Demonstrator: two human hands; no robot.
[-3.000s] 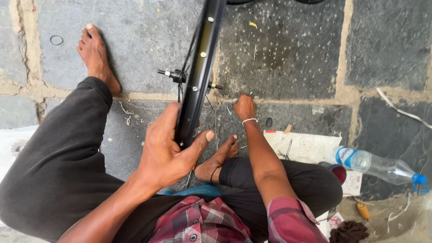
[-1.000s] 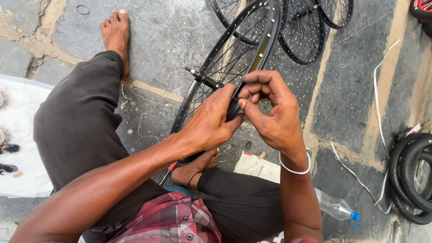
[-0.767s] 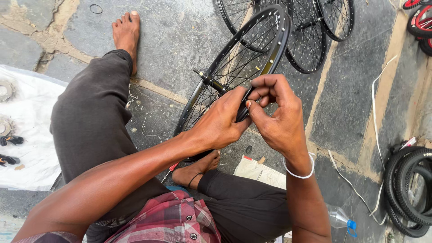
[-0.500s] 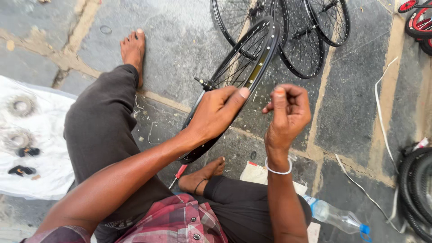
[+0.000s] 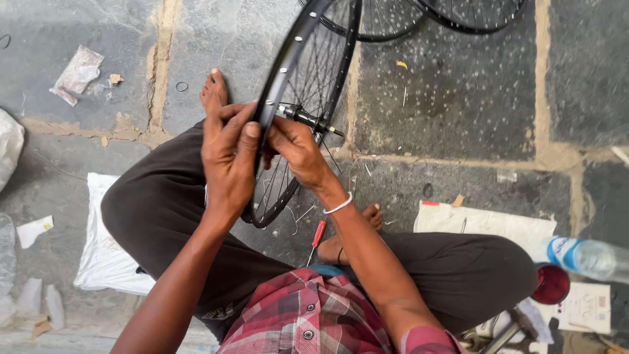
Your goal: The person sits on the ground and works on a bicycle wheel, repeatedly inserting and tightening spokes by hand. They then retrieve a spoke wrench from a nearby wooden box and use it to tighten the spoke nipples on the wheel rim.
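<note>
I sit on a stone floor with a black spoked bicycle wheel (image 5: 298, 59) standing upright between my knees. My left hand (image 5: 226, 160) grips the wheel's rim from the left, thumb pressed on the rim's outer face. On the other side, my right hand (image 5: 295, 147) reaches in among the spokes, just below the hub axle (image 5: 308, 119), fingers pinched on a spoke or on a small part that I cannot make out. The wheel's lower edge rests near my left leg.
A red-handled screwdriver (image 5: 316, 237) lies on the floor by my right foot. More wheels (image 5: 393, 19) lie at the top. A plastic water bottle (image 5: 586, 257), a red round lid (image 5: 552, 284) and papers sit at the right. A white sheet (image 5: 105, 255) lies at the left.
The view has swung right and closer. The wheel now stands more upright. My left hand has closed on the rim, and my right hand has dropped from the rim into the spokes near the hub.
</note>
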